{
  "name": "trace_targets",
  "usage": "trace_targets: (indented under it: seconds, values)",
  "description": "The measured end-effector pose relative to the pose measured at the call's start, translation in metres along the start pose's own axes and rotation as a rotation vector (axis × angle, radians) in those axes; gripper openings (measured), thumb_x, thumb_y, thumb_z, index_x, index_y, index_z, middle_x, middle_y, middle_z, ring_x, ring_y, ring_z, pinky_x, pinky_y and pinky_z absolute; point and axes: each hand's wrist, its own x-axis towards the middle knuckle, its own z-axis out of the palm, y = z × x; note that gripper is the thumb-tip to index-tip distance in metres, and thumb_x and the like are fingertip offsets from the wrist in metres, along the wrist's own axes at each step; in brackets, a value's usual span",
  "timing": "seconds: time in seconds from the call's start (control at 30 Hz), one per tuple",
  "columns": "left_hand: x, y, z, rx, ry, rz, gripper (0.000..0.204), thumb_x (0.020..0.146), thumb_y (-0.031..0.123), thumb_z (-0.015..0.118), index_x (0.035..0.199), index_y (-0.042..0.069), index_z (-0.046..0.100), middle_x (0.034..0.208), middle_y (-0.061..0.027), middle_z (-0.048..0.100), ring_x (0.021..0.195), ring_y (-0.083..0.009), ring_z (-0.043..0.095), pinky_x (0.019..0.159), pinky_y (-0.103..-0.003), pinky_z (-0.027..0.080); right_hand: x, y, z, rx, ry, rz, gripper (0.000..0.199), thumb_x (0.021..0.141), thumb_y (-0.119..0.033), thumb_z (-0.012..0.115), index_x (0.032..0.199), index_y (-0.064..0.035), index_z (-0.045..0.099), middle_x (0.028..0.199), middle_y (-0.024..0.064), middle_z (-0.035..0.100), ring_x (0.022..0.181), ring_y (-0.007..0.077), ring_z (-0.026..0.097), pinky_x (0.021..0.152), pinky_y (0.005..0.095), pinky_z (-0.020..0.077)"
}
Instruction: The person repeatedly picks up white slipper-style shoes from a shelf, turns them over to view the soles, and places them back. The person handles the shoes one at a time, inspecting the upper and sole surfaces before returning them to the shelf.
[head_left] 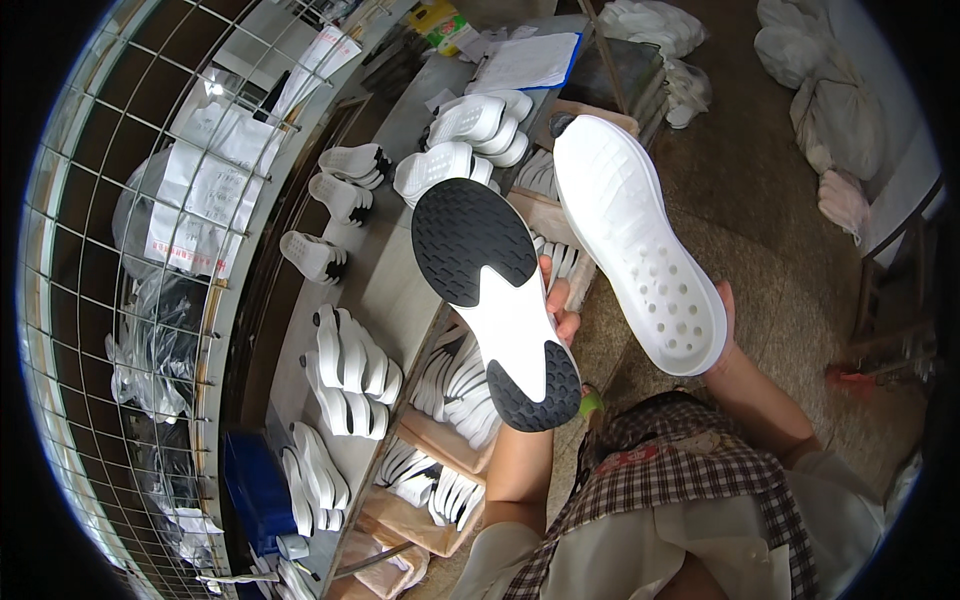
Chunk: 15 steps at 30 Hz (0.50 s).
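In my left hand (561, 305) is a shoe sole (512, 325), its underside turned up: white in the middle, with black textured tread at toe and heel. The fingers wrap round its right edge; the rest of the hand is hidden behind it. A second shoe sole (625, 220), white, shows its inner face, with round hollows in the heel and faint ribs toward the toe. My right hand (727, 310) grips it by the heel's outer side, mostly hidden. A dark patch shows at its toe tip. The two soles are held apart, side by side.
A grey workbench (385, 265) on the left carries stacks of white soles (350, 365). Boxes of more soles (450, 395) stand below its edge. Beyond are a clipboard (525, 62) and white bags (825, 110). Wire mesh (150, 120) lines the far left; a blue bin (257, 490) stands nearby.
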Motion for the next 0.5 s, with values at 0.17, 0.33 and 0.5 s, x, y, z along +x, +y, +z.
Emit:
trace_targets:
  seconds: [0.17,0.33,0.5]
  values:
    - [-0.004,0.004,0.003,0.081,0.058,0.051,0.042,0.094,0.033,0.045,0.128,0.009,0.048,0.126,-0.0178,0.048,0.08,-0.0202,0.043,0.057,-0.03,0.041,0.002,0.005,0.006,-0.047,0.055,0.029,0.09,0.069,-0.065,0.057,0.139,-0.0102,0.04,0.129,0.0136,0.053,0.111,0.0302,0.058,0.089,0.0453,0.0514]
    - [-0.009,0.005,0.006,0.376,0.299,0.114,0.043,0.093,0.031,0.049,0.13,0.009,0.046,0.129,-0.0134,0.05,0.101,-0.0241,0.052,0.07,-0.037,0.051,0.007,0.005,0.019,0.136,-0.138,0.155,0.075,0.067,-0.036,0.048,0.134,-0.0025,0.043,0.128,0.0203,0.052,0.111,0.0349,0.056,0.094,0.0475,0.0462]
    - [0.004,0.015,-0.014,0.961,0.314,-0.16,0.073,0.091,0.026,0.059,0.147,0.01,0.014,0.137,-0.0181,0.038,0.116,-0.0254,0.05,0.09,-0.036,0.049,0.016,0.03,0.044,-0.528,-0.03,-0.059,0.089,0.055,-0.027,0.058,0.138,-0.0074,0.031,0.131,0.0186,0.045,0.121,0.0333,0.047,0.105,0.046,0.0357]
